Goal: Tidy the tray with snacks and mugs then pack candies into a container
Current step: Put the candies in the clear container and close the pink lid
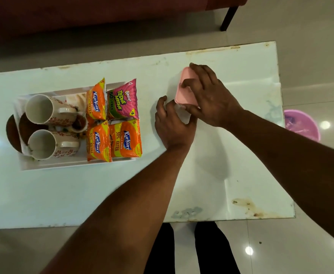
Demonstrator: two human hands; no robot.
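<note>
A: Is the job nearly done?

B: I think so. The left hand [173, 123] grips the near end of the box [183, 90] on the table [211, 175]. The right hand [207, 95] presses flat on its pink lid [185, 80].

A: And the candies?

B: I see none, so maybe they are inside.

A: The tray [79, 165]?

B: Tidy. Two mugs [49, 109] lie beside four snacks [125, 141].

White stained table [251, 175] on glossy pale tile floor [310, 46]; red sofa [83, 12] behind; pink basin [302, 123] right.
</note>
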